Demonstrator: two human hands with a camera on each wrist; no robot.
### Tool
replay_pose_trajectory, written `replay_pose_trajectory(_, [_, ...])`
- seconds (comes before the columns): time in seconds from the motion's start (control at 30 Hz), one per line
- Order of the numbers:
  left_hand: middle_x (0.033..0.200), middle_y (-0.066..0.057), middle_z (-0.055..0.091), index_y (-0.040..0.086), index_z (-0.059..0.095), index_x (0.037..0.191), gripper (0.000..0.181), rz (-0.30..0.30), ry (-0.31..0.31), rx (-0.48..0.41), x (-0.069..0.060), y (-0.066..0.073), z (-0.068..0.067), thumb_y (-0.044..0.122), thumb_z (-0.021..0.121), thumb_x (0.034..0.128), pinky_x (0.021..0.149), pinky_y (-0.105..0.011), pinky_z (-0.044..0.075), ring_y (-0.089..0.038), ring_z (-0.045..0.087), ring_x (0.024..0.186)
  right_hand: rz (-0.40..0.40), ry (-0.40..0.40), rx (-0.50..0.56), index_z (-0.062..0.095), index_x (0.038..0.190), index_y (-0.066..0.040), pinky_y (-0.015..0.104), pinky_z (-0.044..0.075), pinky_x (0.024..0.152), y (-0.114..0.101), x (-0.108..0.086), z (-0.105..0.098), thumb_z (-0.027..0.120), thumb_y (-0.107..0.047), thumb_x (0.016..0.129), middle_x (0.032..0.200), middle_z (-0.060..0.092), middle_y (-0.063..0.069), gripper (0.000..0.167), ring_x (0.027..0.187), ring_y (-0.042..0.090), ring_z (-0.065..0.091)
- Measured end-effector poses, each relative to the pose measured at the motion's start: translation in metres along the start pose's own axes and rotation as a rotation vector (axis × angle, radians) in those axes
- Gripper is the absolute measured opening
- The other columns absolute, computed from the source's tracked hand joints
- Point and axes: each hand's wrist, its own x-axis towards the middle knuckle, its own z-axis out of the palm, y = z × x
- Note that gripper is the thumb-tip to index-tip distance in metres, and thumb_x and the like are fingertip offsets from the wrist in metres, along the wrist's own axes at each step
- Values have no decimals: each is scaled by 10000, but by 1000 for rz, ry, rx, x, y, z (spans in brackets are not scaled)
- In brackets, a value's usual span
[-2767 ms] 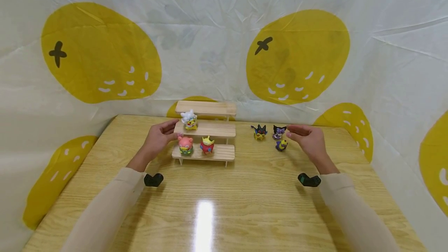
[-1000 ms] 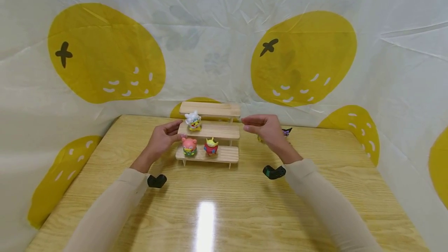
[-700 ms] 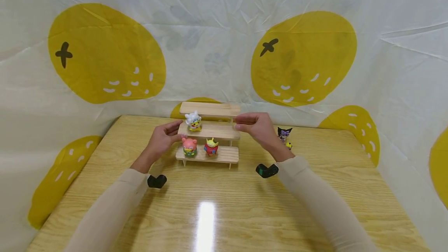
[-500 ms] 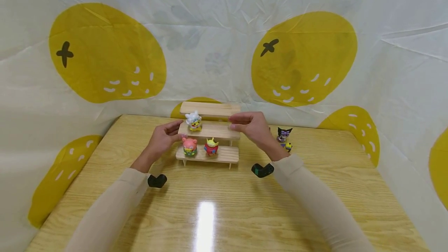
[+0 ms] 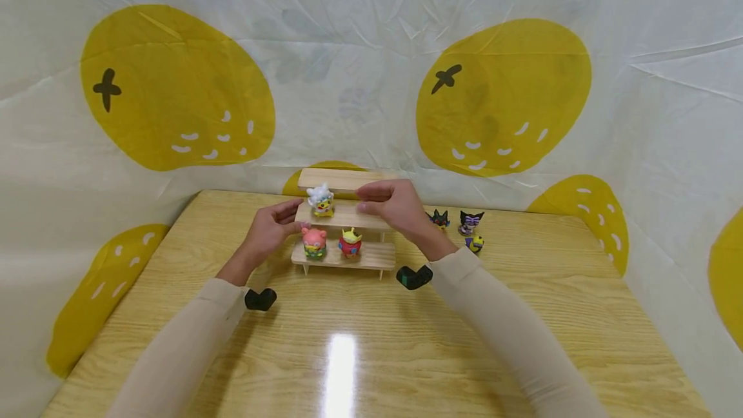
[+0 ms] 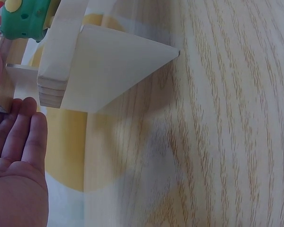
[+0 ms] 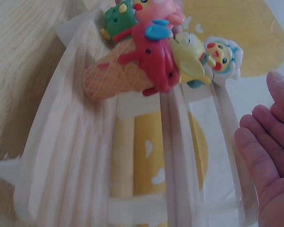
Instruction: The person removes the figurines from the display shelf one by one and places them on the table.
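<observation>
In the head view, a three-tier wooden display stand carries three small figurines. A white-topped yellow figurine sits on the middle tier. Below it, on the lowest tier, are a pink-and-green figurine and a red figurine with a yellow head; the right wrist view shows a waffle-cone base on the red one. My left hand grips the middle tier's left end, thumb above and fingers underneath. My right hand is above the middle tier's right half, fingers extended leftward; its palm shows nothing held.
Right of the stand on the wooden table are a black-eared figurine, partly behind my right wrist, a black-and-purple figurine and a yellow-and-purple figurine. A white cloth with yellow fruit prints hangs close behind the stand.
My right hand has moved left from beside the loose figurines to the stand, and further along the middle tier. My left hand keeps its grip. The figurines stay in their places.
</observation>
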Motion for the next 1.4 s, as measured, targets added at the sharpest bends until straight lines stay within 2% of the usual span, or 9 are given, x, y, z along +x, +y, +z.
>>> replay_pose_trajectory(0.13, [1550, -234, 529, 44, 488, 1555, 637, 3, -5, -17, 0, 0, 0, 97, 742, 973, 946, -137, 572, -359, 543, 1428, 7, -8, 0, 732, 1260, 40, 365, 621, 997, -5, 5, 7, 790, -36, 915, 1282, 726, 236, 357, 1248, 384, 688])
replay_pose_trajectory(0.67, [1601, -207, 478, 56, 468, 1571, 650, -9, -19, 1, 0, 1, -1, 137, 737, 984, 1061, -238, 549, -340, 482, 1487, 20, -14, -26, 689, 1341, 12, 396, 566, 1097, -20, 23, 32, 806, -65, 909, 1367, 702, 178, 454, 1310, 304, 664])
replay_pose_trajectory(0.8, [1589, -214, 491, 41, 465, 1569, 650, -3, -20, -6, 0, 1, -1, 129, 736, 984, 1027, -196, 557, -346, 497, 1473, 21, -12, -22, 669, 1368, 6, 377, 543, 1129, -21, 29, 38, 804, -54, 908, 1400, 686, 155, 483, 1335, 280, 647])
replay_pose_trajectory(1.0, [1564, -228, 516, 42, 481, 1559, 636, 7, -14, -14, 0, 1, 0, 107, 736, 980, 954, -122, 560, -355, 528, 1442, 30, -53, -42, 640, 1404, 1, 394, 524, 1152, -23, 34, 47, 806, -51, 906, 1432, 665, 141, 527, 1363, 275, 625])
replay_pose_trajectory(1.2, [1575, -227, 503, 52, 482, 1561, 633, 6, -15, -13, 0, 0, -1, 111, 733, 983, 948, -113, 556, -354, 513, 1455, 23, -58, -106, 658, 1386, -9, 408, 550, 1121, -24, 34, 53, 816, -55, 897, 1399, 686, 119, 516, 1327, 269, 648])
replay_pose_trajectory(1.4, [1554, -238, 522, 37, 488, 1554, 625, 9, -11, -35, 0, 0, 0, 88, 730, 980, 911, -109, 569, -365, 533, 1431, -29, -23, -186, 704, 1301, -4, 402, 593, 1051, -24, 33, 55, 813, -77, 906, 1280, 728, 125, 416, 1174, 277, 702])
